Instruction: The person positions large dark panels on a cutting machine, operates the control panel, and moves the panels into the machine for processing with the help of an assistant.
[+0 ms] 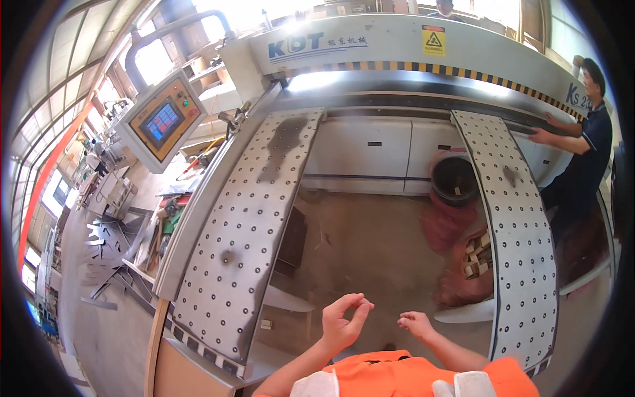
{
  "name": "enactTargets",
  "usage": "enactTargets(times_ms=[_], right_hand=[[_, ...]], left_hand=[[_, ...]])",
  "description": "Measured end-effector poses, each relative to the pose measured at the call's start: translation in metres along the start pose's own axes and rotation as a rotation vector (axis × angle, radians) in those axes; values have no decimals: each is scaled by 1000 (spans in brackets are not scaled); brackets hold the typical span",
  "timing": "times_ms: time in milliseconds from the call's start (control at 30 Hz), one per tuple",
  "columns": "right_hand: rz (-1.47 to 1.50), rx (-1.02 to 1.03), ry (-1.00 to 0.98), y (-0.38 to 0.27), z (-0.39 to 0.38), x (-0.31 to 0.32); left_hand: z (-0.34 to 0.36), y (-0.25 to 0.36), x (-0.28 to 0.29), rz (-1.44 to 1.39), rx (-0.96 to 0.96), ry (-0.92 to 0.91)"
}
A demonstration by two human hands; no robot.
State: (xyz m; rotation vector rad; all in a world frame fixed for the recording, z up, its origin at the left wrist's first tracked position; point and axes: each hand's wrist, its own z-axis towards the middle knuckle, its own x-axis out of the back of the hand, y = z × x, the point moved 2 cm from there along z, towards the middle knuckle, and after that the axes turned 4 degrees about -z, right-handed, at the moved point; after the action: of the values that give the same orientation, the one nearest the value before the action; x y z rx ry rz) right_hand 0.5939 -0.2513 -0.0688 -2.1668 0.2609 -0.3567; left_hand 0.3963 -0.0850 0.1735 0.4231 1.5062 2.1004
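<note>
My left hand [344, 321] is raised in front of my orange top, its thumb and fingertips brought together in a loop. Nothing shows between them. A short gap to the right, my right hand [418, 324] has its fingers curled in toward the thumb, and no held thing can be seen there. Both hands hang in the air between two long perforated metal support tables, the left table [233, 218] and the right table [519, 231]. Neither hand touches a table. Beyond them runs the long white beam [390, 45] of a saw machine with a black-and-yellow striped edge.
A control panel [161, 124] with a lit screen hangs at the left. Between the tables stand a dark bin [454, 180] and a reddish sack of wood blocks [477, 257]. A co-worker [591, 142] reaches onto the machine at right. Strips of scrap [106, 245] litter the left floor.
</note>
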Motion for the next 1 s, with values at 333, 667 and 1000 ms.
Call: enactTargets(times_ms=[333,667,1000], right_hand=[[334,-50,67,-19,37,39],[697,6,267,-202,302,88],[1283,230,724,-272,366,61]], left_hand=[[13,-51,18,229,129,134],[65,-134,186,279,238,523],[44,-132,246,350,412,658]])
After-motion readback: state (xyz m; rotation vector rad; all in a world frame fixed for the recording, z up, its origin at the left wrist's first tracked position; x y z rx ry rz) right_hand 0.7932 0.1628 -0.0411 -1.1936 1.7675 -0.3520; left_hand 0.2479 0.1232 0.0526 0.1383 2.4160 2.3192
